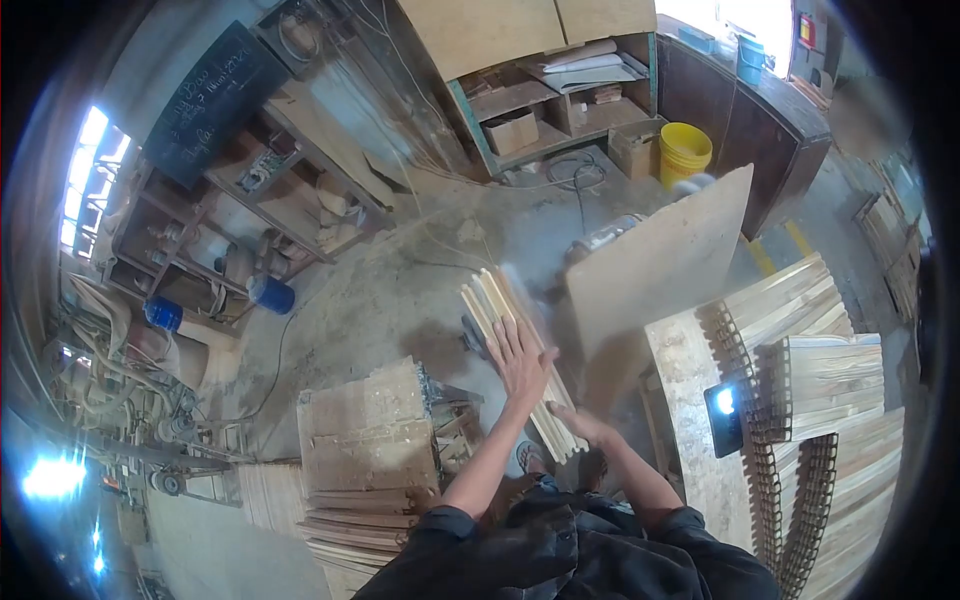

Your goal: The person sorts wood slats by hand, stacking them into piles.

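A bundle of long, pale wooden strips (559,438) lies side by side in front of my body, slanting from upper left to lower right. My left hand (522,365) rests across the upper part of the bundle, fingers stretched out flat on the wood and thumb toward the right side. Lower down, at the bundle's right edge, my right hand (585,425) has its thumb over the wood. The other fingers of that hand are mostly hidden. What supports the bundle from below cannot be seen clearly.
To the right, stacked panels with notched ends (835,385) lie beside a dark phone-like device (725,420). A large board (665,265) leans ahead. A cardboard-topped stand (365,425) and wooden strips (360,520) are at left. A yellow bucket (684,155) stands farther back.
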`<state>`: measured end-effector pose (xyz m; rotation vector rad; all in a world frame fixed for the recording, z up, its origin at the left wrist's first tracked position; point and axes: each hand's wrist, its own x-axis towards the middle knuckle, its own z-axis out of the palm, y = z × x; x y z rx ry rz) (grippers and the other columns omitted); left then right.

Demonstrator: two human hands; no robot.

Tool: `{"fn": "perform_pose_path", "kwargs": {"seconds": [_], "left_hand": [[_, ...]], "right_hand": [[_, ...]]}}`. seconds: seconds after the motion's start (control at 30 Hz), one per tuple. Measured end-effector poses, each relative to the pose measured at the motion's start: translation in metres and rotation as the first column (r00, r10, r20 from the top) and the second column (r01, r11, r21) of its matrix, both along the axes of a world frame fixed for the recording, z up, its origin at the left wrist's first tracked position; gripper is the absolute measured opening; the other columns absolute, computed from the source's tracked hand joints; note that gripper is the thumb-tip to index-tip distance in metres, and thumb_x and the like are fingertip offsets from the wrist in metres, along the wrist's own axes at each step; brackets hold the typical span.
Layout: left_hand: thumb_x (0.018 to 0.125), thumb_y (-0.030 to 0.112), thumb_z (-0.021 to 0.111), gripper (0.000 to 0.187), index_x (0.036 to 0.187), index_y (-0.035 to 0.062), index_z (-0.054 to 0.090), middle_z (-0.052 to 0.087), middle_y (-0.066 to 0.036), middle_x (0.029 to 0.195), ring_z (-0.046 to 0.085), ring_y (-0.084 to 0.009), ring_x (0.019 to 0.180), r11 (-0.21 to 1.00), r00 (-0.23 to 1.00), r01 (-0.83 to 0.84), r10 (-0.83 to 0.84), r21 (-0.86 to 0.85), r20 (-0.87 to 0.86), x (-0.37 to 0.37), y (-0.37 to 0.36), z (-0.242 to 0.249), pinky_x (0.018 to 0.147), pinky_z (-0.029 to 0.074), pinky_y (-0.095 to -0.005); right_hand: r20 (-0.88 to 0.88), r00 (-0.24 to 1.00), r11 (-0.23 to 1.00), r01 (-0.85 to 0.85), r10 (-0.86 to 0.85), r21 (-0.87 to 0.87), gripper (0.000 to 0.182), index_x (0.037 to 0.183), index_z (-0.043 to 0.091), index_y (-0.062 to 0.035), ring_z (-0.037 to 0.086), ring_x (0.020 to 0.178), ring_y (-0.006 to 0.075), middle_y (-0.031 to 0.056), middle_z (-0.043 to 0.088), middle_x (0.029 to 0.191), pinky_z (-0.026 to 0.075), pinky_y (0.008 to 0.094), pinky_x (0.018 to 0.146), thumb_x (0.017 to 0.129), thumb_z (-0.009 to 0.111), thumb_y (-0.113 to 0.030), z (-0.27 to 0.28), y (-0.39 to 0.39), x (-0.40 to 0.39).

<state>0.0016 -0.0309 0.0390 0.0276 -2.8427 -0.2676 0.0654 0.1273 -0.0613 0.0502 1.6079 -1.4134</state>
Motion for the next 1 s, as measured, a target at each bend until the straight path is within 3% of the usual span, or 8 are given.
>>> {"fn": "perform_pose_path", "kwargs": {"seconds": [0.1,0.23,0.37,0.6,0.67,0.73,0.83,1.0], "left_hand": [[0.092,0.048,0.063,0.089,0.152,-0.0073,0.027,0.020,-0.025,0.162,0.011,-0.0441,0.152,1.000,1.000,-0.006,0.006,0.008,0.008,0.003,0.004,0.000,0.122,0.006,-0.0597],[0.094,0.048,0.061,0.089,0.153,-0.0086,0.025,0.016,-0.028,0.162,0.007,-0.0456,0.152,0.999,1.000,0.007,-0.008,0.045,0.024,-0.004,-0.002,-0.004,0.122,0.004,-0.0590],[0.095,0.049,0.058,0.090,0.154,-0.0081,0.022,0.015,-0.028,0.163,0.006,-0.0445,0.152,0.996,1.000,0.026,-0.026,0.084,0.006,-0.022,-0.011,0.008,0.122,0.003,-0.0574],[0.100,0.054,0.044,0.084,0.159,0.0017,0.016,0.014,-0.025,0.164,0.009,-0.0437,0.152,0.992,0.999,-0.019,0.023,0.128,-0.033,-0.078,-0.035,0.016,0.123,0.005,-0.0564],[0.101,0.055,0.041,0.081,0.160,0.0049,0.016,0.014,-0.024,0.164,0.010,-0.0443,0.152,0.987,0.998,-0.048,0.052,0.151,-0.018,-0.089,-0.042,0.016,0.123,0.006,-0.0566],[0.101,0.057,0.041,0.080,0.160,0.0076,0.021,0.016,-0.023,0.164,0.011,-0.0438,0.152,0.983,0.996,-0.075,0.080,0.169,-0.025,-0.092,-0.045,0.009,0.123,0.007,-0.0569],[0.100,0.059,0.042,0.080,0.159,0.0081,0.025,0.020,-0.020,0.163,0.013,-0.0416,0.152,0.989,0.997,-0.073,0.076,0.127,-0.019,-0.087,-0.040,0.001,0.123,0.008,-0.0559],[0.099,0.060,0.042,0.081,0.158,0.0078,0.027,0.023,-0.018,0.163,0.014,-0.0395,0.152,0.987,0.996,-0.092,0.093,0.135,-0.004,-0.061,-0.029,0.004,0.123,0.010,-0.0540]], "right_hand": [[-0.026,0.999,0.998,0.048,-0.047,0.032,0.092,0.145,0.046,0.0071,0.047,0.137,0.0319,0.0285,0.049,0.145,0.035,0.0393,0.115,0.096,0.043,-0.071,-0.015,0.010,0.034],[0.182,0.979,0.996,0.087,-0.089,0.019,0.088,0.129,0.061,0.0068,0.070,0.101,0.0268,0.0177,0.070,0.111,0.055,0.0383,0.089,0.092,0.050,-0.072,0.108,0.035,0.055],[0.193,0.974,0.990,0.129,-0.117,-0.050,0.081,0.132,0.060,0.0041,0.070,0.102,0.0281,0.0205,0.069,0.116,0.055,0.0393,0.091,0.094,0.054,-0.066,0.077,0.039,0.074],[0.724,0.690,0.806,0.417,0.020,-0.419,0.083,0.132,0.055,0.0021,0.069,0.087,0.0427,0.0233,0.069,0.104,0.057,0.0553,0.081,0.095,0.045,-0.070,0.053,0.015,0.018],[0.643,0.681,0.624,0.341,0.351,-0.703,0.084,0.139,0.050,0.0015,0.067,0.096,0.0402,0.0251,0.064,0.116,0.056,0.0534,0.085,0.097,0.038,-0.070,0.052,-0.002,-0.026],[0.594,0.796,0.682,0.373,0.112,-0.629,0.085,0.135,0.053,0.0004,0.068,0.088,0.0372,0.0221,0.067,0.106,0.058,0.0503,0.079,0.095,0.037,-0.073,0.075,-0.035,-0.059],[0.383,0.901,0.656,0.165,0.204,-0.736,0.084,0.131,0.056,-0.0013,0.070,0.082,0.0345,0.0199,0.069,0.100,0.060,0.0467,0.073,0.094,0.037,-0.075,0.069,-0.056,-0.094],[0.362,0.931,0.754,0.264,-0.037,-0.601,0.078,0.129,0.056,-0.0041,0.072,0.074,0.0314,0.0185,0.071,0.096,0.061,0.0433,0.066,0.095,0.040,-0.073,0.074,-0.057,-0.067]]}}
